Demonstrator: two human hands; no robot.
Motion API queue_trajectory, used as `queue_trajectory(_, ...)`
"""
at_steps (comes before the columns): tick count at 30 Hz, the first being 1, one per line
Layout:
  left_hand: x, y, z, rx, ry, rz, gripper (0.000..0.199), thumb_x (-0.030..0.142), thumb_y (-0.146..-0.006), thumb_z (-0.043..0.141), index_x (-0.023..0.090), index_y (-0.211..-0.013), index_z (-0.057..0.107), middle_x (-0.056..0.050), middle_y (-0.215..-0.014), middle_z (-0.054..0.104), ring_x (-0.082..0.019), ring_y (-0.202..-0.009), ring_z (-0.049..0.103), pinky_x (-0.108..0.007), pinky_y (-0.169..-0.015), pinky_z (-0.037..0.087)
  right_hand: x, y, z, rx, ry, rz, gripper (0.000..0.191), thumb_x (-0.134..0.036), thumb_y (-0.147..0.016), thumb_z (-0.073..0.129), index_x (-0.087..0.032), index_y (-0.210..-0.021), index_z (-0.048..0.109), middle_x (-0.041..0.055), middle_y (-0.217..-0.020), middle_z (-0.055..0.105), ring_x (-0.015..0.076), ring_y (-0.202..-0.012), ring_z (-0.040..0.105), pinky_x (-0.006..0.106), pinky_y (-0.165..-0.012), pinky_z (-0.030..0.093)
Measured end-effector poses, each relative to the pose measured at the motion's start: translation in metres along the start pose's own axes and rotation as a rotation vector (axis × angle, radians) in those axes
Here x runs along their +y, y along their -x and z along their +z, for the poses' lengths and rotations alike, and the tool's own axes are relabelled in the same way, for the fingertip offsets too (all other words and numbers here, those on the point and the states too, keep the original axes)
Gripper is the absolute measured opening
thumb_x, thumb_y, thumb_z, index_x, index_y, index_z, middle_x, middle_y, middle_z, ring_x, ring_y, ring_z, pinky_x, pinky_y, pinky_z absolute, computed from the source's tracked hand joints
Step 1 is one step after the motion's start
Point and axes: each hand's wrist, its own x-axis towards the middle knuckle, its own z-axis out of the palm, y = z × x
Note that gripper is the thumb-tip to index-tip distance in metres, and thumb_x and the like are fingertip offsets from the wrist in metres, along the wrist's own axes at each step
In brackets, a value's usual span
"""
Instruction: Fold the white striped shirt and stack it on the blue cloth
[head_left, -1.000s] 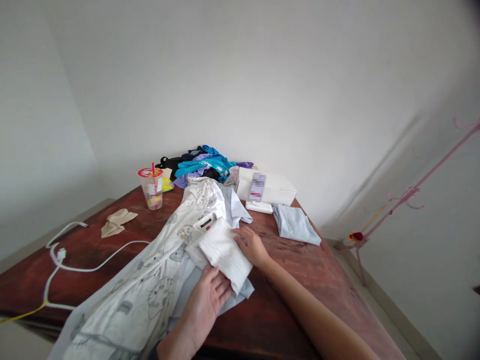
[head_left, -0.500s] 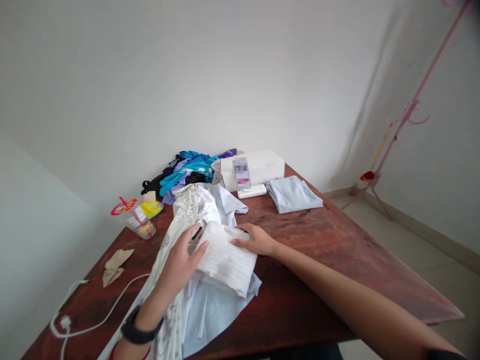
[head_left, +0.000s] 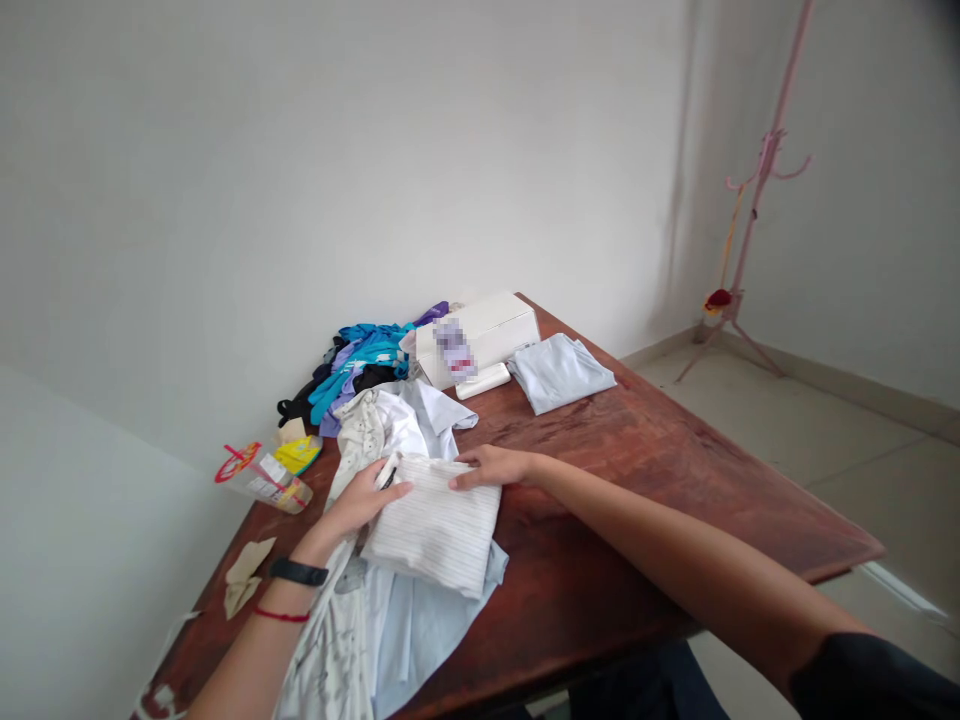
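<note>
A folded white ribbed garment (head_left: 439,520) is held between my two hands above other clothes near the table's front. My left hand (head_left: 364,497) grips its upper left corner, thumb on top, beside a small black label. At the upper right edge, my right hand (head_left: 484,467) holds it with the thumb on top and the other fingers partly hidden behind. Beneath lie a pale blue garment (head_left: 420,630) and a white patterned garment (head_left: 330,650), both spread lengthwise.
A folded pale blue garment (head_left: 562,372) lies right of a white box (head_left: 487,335). Blue, purple and black clothes (head_left: 367,350) are heaped at the back left. A plastic cup (head_left: 270,480) lies near the left edge. A pink stand (head_left: 757,200) is on the floor.
The view has turned right and tilted, so the surroundings appear shifted left. Both hands still hold the folded white garment, which sits slightly further left in view.
</note>
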Motion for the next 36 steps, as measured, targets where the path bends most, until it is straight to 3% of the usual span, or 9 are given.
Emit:
queue_trajectory(3,0.017,0.001,0.004,-0.037,0.033,0.055,0.066,0.047,-0.063,0.090,0.016,-0.117,0.068,-0.011,-0.120,0.073,-0.033,-0.116,0.065,-0.040,-0.103,0.050,-0.001,0.002,-0.002,-0.055,-0.150,0.016,0.063,-0.047,-0.058,0.093,-0.020,-0.112,0.077,0.0077,-0.117,0.077,0.0283,-0.108,0.071,0.036,-0.093,0.056)
queue_trajectory(8,0.058,-0.008,0.017,-0.155,0.115,0.094,0.066,0.046,-0.064,0.089,0.016,-0.117,0.066,-0.011,-0.122,0.071,-0.030,-0.112,0.066,-0.039,-0.098,0.052,-0.012,0.010,-0.014,-0.223,-0.277,0.171,0.042,-0.041,-0.066,0.088,-0.017,-0.099,0.078,0.0093,-0.106,0.079,0.0269,-0.099,0.074,0.034,-0.083,0.059)
queue_trajectory(10,0.076,-0.022,0.022,-0.158,0.056,0.163,0.059,0.046,-0.066,0.088,0.015,-0.111,0.067,-0.010,-0.115,0.072,-0.030,-0.109,0.066,-0.040,-0.098,0.052,-0.018,0.016,-0.025,-0.172,-0.284,0.172,0.037,-0.034,-0.066,0.087,-0.018,-0.099,0.077,0.0094,-0.106,0.080,0.0274,-0.097,0.075,0.035,-0.082,0.059)
queue_trajectory(13,0.101,-0.049,0.038,-0.006,-0.061,0.272,0.051,0.040,-0.072,0.085,0.017,-0.114,0.067,-0.010,-0.114,0.071,-0.030,-0.109,0.066,-0.043,-0.102,0.049,-0.018,0.028,-0.051,-0.064,-0.314,0.122,0.035,-0.031,-0.073,0.078,-0.018,-0.106,0.076,0.0103,-0.109,0.079,0.0284,-0.096,0.075,0.037,-0.080,0.060)
queue_trajectory(16,0.116,-0.066,0.074,0.159,-0.097,0.334,0.051,0.037,-0.083,0.076,0.019,-0.128,0.061,-0.014,-0.131,0.064,-0.031,-0.127,0.057,-0.048,-0.114,0.038,-0.005,0.042,-0.080,0.162,-0.022,0.139,0.029,-0.029,-0.077,0.073,-0.016,-0.103,0.076,0.0109,-0.102,0.079,0.0296,-0.094,0.074,0.038,-0.080,0.059)
queue_trajectory(21,0.095,-0.050,0.155,-0.048,-0.184,0.447,0.057,0.043,-0.093,0.063,0.021,-0.144,0.052,-0.012,-0.162,0.040,-0.030,-0.154,0.025,-0.045,-0.127,0.010,0.011,0.056,-0.094,0.451,0.364,0.161,0.052,-0.028,-0.078,0.076,-0.015,-0.127,0.067,0.0175,-0.121,0.071,0.0402,-0.122,0.060,0.051,-0.106,0.044)
queue_trajectory(24,0.069,-0.035,0.183,-0.092,-0.178,0.398,0.061,0.045,-0.096,0.057,0.019,-0.151,0.046,-0.013,-0.167,0.029,-0.033,-0.157,0.012,-0.049,-0.126,-0.001,0.011,0.054,-0.079,0.560,0.658,-0.019,0.058,-0.026,-0.089,0.064,-0.016,-0.145,0.053,0.0203,-0.141,0.058,0.0379,-0.132,0.053,0.051,-0.113,0.037)
queue_trajectory(29,0.046,-0.034,0.193,-0.060,-0.106,0.365,0.067,0.041,-0.095,0.056,0.021,-0.156,0.038,-0.010,-0.170,0.022,-0.028,-0.158,0.006,-0.048,-0.126,-0.005,0.024,0.046,-0.064,0.296,0.815,-0.341,0.048,-0.031,-0.100,0.052,-0.021,-0.146,0.055,0.0123,-0.156,0.048,0.0330,-0.150,0.033,0.051,-0.123,0.027)
queue_trajectory(36,0.038,-0.033,0.197,0.016,-0.032,0.425,0.070,0.043,-0.092,0.060,0.021,-0.155,0.040,-0.010,-0.167,0.028,-0.031,-0.157,0.014,-0.049,-0.127,-0.003,0.030,0.047,-0.070,0.137,0.827,0.054,0.063,-0.051,-0.105,0.039,-0.028,-0.162,0.028,0.0081,-0.169,0.021,0.0357,-0.157,0.010,0.065,-0.121,0.017)
